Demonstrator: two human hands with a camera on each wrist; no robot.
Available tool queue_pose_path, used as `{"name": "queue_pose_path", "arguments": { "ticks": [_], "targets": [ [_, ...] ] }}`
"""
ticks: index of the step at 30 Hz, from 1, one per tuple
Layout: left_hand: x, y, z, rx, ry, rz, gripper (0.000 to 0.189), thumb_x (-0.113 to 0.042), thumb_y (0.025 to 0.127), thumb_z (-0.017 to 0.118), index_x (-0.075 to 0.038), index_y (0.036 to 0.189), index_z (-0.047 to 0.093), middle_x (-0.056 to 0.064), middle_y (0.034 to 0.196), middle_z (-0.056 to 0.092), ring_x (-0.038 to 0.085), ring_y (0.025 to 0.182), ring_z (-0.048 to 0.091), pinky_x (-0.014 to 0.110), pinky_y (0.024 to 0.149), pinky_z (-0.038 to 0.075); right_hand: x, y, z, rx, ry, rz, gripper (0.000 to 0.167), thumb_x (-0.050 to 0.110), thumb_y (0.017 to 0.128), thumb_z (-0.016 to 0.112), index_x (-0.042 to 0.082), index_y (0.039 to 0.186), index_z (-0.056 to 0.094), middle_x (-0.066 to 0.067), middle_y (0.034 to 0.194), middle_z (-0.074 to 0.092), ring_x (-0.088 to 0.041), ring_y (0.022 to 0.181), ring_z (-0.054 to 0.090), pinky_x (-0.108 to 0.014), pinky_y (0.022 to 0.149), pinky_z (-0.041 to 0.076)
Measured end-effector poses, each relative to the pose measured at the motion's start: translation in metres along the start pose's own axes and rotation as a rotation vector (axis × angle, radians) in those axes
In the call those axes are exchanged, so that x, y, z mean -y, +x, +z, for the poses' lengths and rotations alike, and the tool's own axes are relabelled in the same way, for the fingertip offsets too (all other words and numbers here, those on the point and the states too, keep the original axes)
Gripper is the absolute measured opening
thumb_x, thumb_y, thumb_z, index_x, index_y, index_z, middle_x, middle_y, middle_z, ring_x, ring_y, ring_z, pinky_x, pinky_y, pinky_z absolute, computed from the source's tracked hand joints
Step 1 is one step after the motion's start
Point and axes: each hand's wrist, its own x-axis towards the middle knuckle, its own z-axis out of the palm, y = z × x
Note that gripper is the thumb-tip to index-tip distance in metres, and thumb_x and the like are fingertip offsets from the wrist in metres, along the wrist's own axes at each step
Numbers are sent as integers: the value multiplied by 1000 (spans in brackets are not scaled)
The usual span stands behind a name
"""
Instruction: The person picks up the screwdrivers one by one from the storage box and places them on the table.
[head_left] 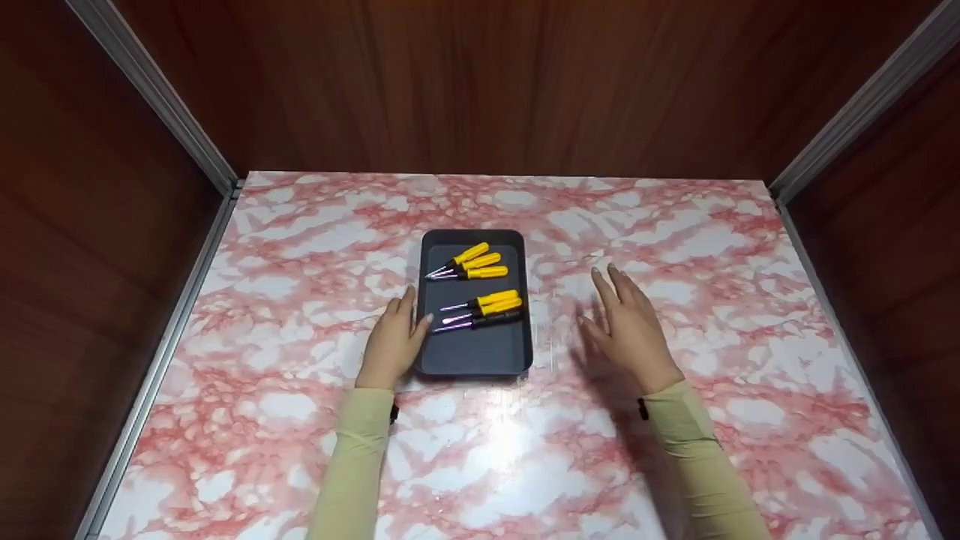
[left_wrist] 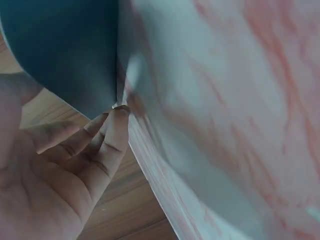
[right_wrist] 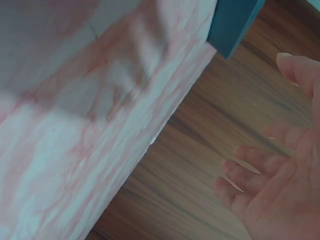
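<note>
A dark grey rectangular tray [head_left: 472,356] lies on the table with several screwdrivers in it. Three yellow-handled screwdrivers [head_left: 480,260] are fanned out in its far half. Below them lie two more yellow-handled screwdrivers [head_left: 499,302] and one black-handled screwdriver [head_left: 495,319]. My left hand [head_left: 394,341] holds the tray's left side, thumb at the rim and fingers along the outside; in the left wrist view the fingertips [left_wrist: 119,112] meet the wall's lower edge. Right of the tray, apart from it, my right hand [head_left: 630,334] is spread and holds nothing.
The table [head_left: 300,465] has a red and white marbled top. Dark wood panels [head_left: 495,90] stand behind it and at both sides, with metal frame strips [head_left: 169,97] at the corners.
</note>
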Motion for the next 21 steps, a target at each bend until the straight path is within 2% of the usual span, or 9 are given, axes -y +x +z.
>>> {"name": "queue_pose_path", "arguments": {
  "ticks": [3,8,14,21],
  "targets": [
    [-1,0,2,-22,15,2,59,-30,96,57,0,143,39,22,120,54,37,98,60,47,86,46,4,2,1,-12,-5,-18,79,24,85,73,6,149,31,-26,148,29,-41,135,29,-53,106,23],
    [-3,1,5,-37,24,-8,56,-27,96,57,1,142,41,22,119,54,38,96,61,48,84,47,8,6,4,-23,-12,-46,77,26,85,72,5,148,33,-26,148,30,-41,134,30,-53,106,24],
    [-4,1,10,-35,10,-27,54,-23,97,57,1,142,41,23,121,53,41,98,60,49,86,46,13,7,6,-40,-6,-65,72,25,84,73,1,143,40,-27,146,32,-41,133,32,-54,105,26],
    [-7,1,13,-35,-3,-33,46,-14,98,54,6,137,44,25,126,52,41,107,57,48,92,44,17,8,7,-37,-6,-67,72,24,84,74,1,143,40,-26,146,32,-42,133,32,-55,104,26]
  ]
}}
